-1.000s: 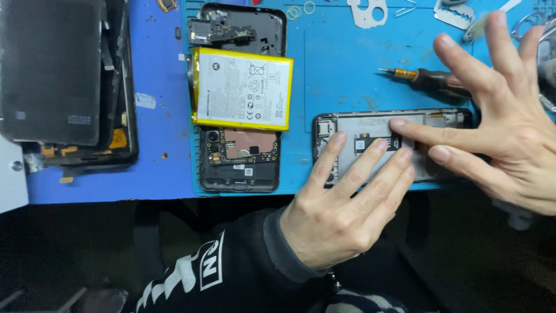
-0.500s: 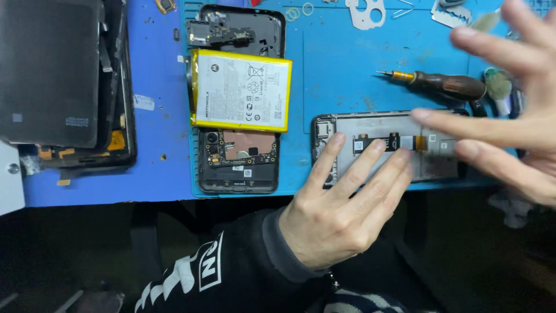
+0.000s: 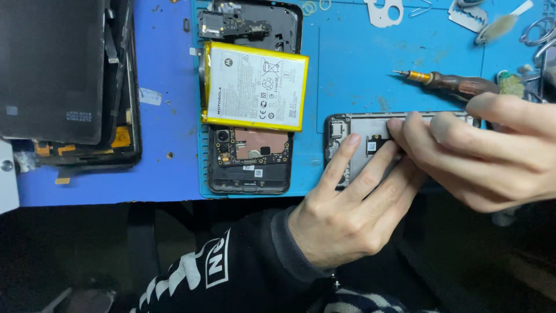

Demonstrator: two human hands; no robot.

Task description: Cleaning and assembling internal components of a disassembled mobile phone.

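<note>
An opened grey phone frame (image 3: 362,130) lies flat on the blue mat (image 3: 341,64) near the front edge. My left hand (image 3: 347,208) presses on its near side, fingers spread over the frame. My right hand (image 3: 486,153) comes in from the right, its fingertips pinched on a small black component (image 3: 375,145) inside the frame. To the left lies a second opened phone (image 3: 250,153) with its circuit board exposed and a yellow-edged white battery (image 3: 255,87) resting across it.
A wooden-handled screwdriver (image 3: 452,83) lies behind the frame. Metal shields, a brush and tweezers (image 3: 492,26) sit at the back right. A dark screen panel (image 3: 55,69) over another dismantled phone (image 3: 124,104) occupies the far left.
My right hand has dropped from an open, raised spread to the frame, fingers now closed on the small component. My left hand has stayed in place.
</note>
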